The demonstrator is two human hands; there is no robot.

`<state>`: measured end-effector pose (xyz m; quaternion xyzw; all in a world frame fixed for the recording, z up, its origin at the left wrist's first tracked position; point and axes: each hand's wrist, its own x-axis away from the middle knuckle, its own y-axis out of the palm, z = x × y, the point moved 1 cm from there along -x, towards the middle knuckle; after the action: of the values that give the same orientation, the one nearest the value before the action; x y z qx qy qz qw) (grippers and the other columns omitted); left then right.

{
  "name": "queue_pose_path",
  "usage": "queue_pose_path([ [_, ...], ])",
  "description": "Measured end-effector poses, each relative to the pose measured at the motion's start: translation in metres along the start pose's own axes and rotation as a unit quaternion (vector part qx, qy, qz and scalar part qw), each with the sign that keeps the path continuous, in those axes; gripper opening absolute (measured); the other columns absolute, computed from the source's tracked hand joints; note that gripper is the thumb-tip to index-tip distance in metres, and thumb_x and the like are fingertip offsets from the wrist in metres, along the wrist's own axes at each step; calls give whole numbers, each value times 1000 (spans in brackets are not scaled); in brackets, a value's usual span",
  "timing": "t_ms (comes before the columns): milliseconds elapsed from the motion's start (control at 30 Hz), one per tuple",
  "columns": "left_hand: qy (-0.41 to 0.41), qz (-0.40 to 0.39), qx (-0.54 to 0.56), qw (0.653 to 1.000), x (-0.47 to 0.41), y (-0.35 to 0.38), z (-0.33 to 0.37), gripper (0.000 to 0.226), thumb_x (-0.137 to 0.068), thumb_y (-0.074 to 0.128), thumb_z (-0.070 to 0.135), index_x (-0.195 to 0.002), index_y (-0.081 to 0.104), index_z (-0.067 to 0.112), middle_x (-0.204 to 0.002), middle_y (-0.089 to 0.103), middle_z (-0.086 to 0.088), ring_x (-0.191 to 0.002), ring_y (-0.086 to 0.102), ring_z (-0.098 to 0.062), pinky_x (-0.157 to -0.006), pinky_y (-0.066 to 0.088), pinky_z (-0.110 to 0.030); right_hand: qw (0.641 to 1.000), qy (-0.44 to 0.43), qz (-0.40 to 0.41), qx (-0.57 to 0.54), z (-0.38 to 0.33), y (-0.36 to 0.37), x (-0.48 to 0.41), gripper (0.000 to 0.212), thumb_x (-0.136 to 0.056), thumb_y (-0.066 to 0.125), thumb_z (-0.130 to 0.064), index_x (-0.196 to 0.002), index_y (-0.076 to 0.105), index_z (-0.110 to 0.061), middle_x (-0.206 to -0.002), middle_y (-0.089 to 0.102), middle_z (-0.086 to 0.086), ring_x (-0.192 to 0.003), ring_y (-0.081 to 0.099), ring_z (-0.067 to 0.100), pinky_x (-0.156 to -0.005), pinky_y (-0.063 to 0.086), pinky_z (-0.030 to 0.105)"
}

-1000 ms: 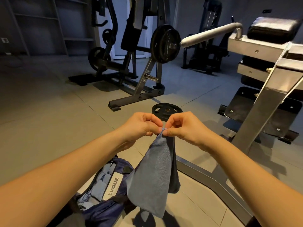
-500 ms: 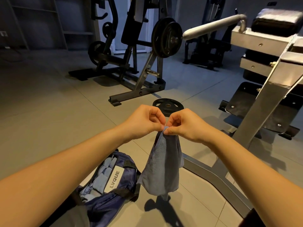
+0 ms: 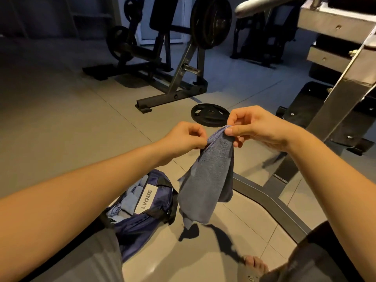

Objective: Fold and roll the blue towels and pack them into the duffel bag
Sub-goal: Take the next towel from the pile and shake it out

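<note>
A blue towel (image 3: 207,178) hangs in the air in front of me, gathered into loose folds. My left hand (image 3: 183,137) pinches its top hem on the left. My right hand (image 3: 256,127) pinches the same hem a little to the right and higher. Below and left of the towel, a navy duffel bag (image 3: 142,224) with a white LVQUE label lies open on the floor. Light blue rolled towels (image 3: 130,200) show inside its opening. My left forearm and knee hide part of the bag.
A black weight plate (image 3: 210,115) lies flat on the tiled floor beyond my hands. A grey machine base bar (image 3: 270,202) runs along the floor under the towel to the right. A black plate-loaded rack (image 3: 173,64) stands behind. My bare foot (image 3: 255,265) shows at the bottom.
My hands have drawn slightly apart along the towel's top hem, stretching a short length of edge between them. The view has tilted down and the towel swings a little.
</note>
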<state>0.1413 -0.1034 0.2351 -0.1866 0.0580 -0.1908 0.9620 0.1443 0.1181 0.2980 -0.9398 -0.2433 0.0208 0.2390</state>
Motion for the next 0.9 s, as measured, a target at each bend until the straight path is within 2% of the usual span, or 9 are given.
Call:
queue_pose_path([
  [167,-10,-47,66,997,-4,-4,4,12,-72,65,10,-82,67,17,-74,65,4,-79,60,-14,-76,50,-31,999,-11,44,-16,4,-10,0,26,-83,72,-18,-97,64,2,-83,70,11,-71,65,21,-68,57,31],
  [233,-7,-64,58,996,-4,-4,3,14,-71,67,14,-85,68,16,-75,65,2,-79,61,-14,-79,51,-33,997,-18,68,-43,5,-12,-1,25,-81,73,-20,-95,65,-1,-83,70,10,-72,63,21,-66,57,28],
  [300,-3,-66,28,997,-4,-3,-2,10,-73,70,16,-83,69,15,-76,67,0,-79,61,-17,-83,52,-38,992,-29,93,-74,5,-13,-2,15,-84,72,-17,-91,66,-6,-84,69,9,-72,62,20,-64,58,25],
  [333,-2,-65,18,998,-5,-3,-5,5,-77,71,12,-81,69,15,-76,68,0,-78,62,-17,-83,53,-39,990,-36,107,-87,5,-14,-2,9,-87,71,-15,-89,65,-7,-84,68,7,-73,61,20,-63,58,24],
  [467,-4,-53,-5,999,-6,-4,-14,22,-86,62,-7,-77,66,13,-71,67,2,-73,63,-14,-77,54,-34,977,-61,162,-127,5,-27,2,10,-91,69,-11,-82,65,-13,-81,67,4,-71,58,18,-60,55,25],
  [567,-11,-55,12,998,-7,-5,-17,21,-87,63,-7,-79,66,12,-74,69,-1,-73,65,-14,-75,56,-31,969,-57,203,-127,11,-38,7,10,-91,70,-12,-82,64,-11,-80,68,3,-69,57,17,-59,55,27],
  [633,-21,-58,21,998,-8,-5,-19,17,-88,64,-5,-81,66,10,-77,70,-4,-74,66,-15,-75,58,-30,966,-46,223,-122,16,-42,8,9,-92,70,-13,-85,64,-9,-83,69,5,-75,58,21,-61,56,27],
  [767,-45,-62,-23,997,-10,-7,-26,19,-89,60,-4,-78,65,11,-80,67,-9,-79,66,-20,-82,58,-37,960,-50,237,-142,20,-42,5,10,-94,67,-14,-84,64,-12,-93,67,9,-83,61,21,-71,57,31],
  [900,-59,-49,-65,995,-11,-13,-36,23,-88,58,-7,-75,64,12,-75,66,-7,-79,63,-21,-76,56,-34,942,-93,240,-215,15,-43,5,15,-94,65,-10,-81,61,-15,-84,66,1,-79,62,15,-67,53,27],
])
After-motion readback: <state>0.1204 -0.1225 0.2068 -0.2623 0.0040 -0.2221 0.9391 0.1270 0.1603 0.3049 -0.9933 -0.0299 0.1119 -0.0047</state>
